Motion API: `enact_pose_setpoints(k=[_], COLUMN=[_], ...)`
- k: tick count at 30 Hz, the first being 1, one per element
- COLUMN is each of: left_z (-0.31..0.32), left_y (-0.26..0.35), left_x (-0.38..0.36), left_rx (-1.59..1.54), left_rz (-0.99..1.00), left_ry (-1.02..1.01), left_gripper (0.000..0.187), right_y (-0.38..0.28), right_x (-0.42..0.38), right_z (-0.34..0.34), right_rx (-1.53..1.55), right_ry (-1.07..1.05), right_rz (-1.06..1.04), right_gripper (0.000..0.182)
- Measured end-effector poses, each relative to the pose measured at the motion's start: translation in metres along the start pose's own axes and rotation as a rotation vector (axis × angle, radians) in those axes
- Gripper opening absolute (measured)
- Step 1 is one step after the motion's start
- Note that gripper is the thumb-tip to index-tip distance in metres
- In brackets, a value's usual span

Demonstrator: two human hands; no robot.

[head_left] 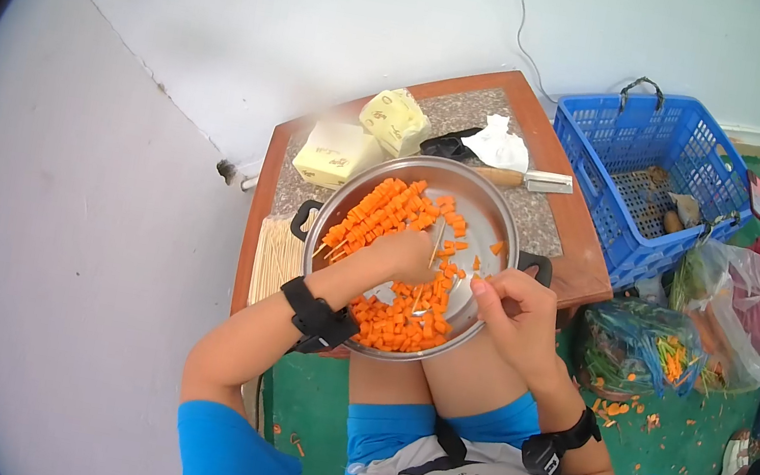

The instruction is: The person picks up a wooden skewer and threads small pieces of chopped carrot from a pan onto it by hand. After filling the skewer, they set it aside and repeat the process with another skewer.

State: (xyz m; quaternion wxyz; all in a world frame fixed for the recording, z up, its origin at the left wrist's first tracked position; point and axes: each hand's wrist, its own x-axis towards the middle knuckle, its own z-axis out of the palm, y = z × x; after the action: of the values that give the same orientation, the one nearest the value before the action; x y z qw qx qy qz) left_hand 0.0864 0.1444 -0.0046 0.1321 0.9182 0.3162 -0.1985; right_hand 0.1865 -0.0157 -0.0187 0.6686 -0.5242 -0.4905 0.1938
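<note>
A wide metal pot (499, 219) with black side handles rests at the table's near edge, above my thighs. Inside it, carrot skewers (373, 217) are stacked toward the far left, and loose carrot pieces (400, 328) lie mostly in the near part. My left hand (409, 256) is closed over the middle of the pot, and a thin bamboo skewer (439, 243) shows at its fingers; the grip itself is partly hidden. At the pot's right rim, my right hand (522, 315) pinches a small carrot piece (475, 276) between thumb and fingers.
Bare bamboo skewers (275, 261) lie left of the pot. Behind it are two yellow-wrapped packs (339, 153), a white tissue (497, 144) and a wooden-handled blade (548, 183). A blue crate (639, 234) and plastic bags (641, 344) sit on the green floor to the right.
</note>
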Motion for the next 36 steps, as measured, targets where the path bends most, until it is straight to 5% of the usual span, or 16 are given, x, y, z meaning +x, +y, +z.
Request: enact_pose_setpoints(k=[7,10,14,17,20,22,28,36], left_z=[-0.033,-0.023,0.007,0.042,0.072,0.085,0.099,0.104], left_y=[-0.009,-0.012,-0.001,0.013,0.023,0.027,0.024,0.017], left_x=[-0.061,-0.095,-0.140,-0.164,-0.171,-0.173,-0.179,-0.186], left_rx=[-0.194,-0.348,-0.939,-1.316,-1.530,-1.635,-1.742,-1.683], left_rz=[-0.115,-0.044,-0.012,-0.068,0.000,-0.004,-0.059,-0.072], left_ry=[-0.082,0.171,0.515,0.630,0.706,0.759,0.912,0.889], left_gripper=[0.020,0.019,0.012,0.011,0.010,0.011,0.013,0.013], right_y=[0.002,0.001,0.003,-0.009,-0.014,-0.039,0.005,0.022], right_x=[-0.007,-0.009,-0.001,0.019,0.050,0.070,0.103,0.106], right_z=[-0.003,-0.003,-0.006,-0.013,-0.020,-0.019,0.011,0.043], right_rx=[-0.041,-0.062,-0.078,-0.248,-0.473,-0.529,-0.992,-1.238], right_ry=[0.047,0.055,0.118,0.112,0.021,-0.295,-0.883,-1.309], right_rz=[-0.019,-0.032,-0.046,-0.078,-0.326,0.063,0.148,0.125], right_gripper=[0.018,0.018,0.012,0.006,0.005,0.007,0.019,0.034])
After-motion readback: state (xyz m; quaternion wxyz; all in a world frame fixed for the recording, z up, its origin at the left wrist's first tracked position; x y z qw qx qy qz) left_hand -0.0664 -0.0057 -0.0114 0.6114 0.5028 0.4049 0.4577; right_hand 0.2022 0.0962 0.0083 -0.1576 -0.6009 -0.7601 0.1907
